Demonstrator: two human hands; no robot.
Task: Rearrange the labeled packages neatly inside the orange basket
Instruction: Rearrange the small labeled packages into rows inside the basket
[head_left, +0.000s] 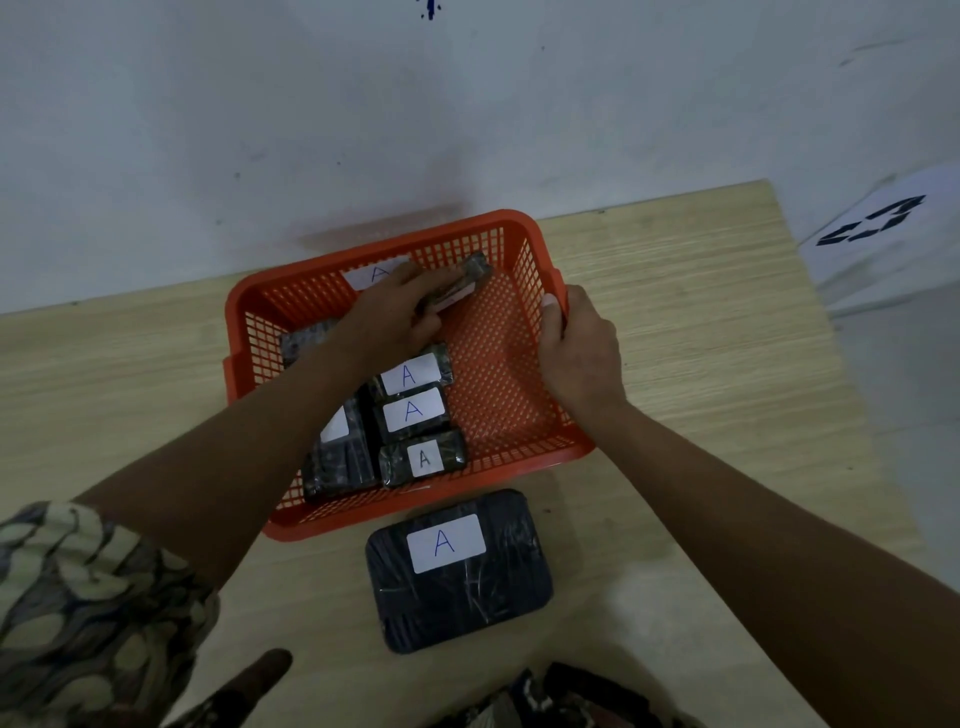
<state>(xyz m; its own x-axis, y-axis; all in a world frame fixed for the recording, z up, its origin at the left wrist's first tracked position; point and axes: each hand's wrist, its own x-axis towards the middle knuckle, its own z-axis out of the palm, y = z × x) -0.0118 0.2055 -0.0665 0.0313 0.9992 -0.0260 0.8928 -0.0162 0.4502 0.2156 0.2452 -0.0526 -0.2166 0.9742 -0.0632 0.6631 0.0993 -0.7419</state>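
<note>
An orange mesh basket stands on the wooden table against the wall, with a white "A" label on its far wall. My left hand reaches inside it and grips a dark wrapped package, held on edge near the far wall. My right hand clasps the basket's right rim. Three small black packages with white "A" labels lie stacked in a column at the basket's near middle. A longer dark package lies beside them on the left. Another package sits half hidden under my left forearm.
A large black package labelled "A" lies on the table just in front of the basket. The wall runs right behind the basket. A white sheet with a black mark lies beyond the table's right edge.
</note>
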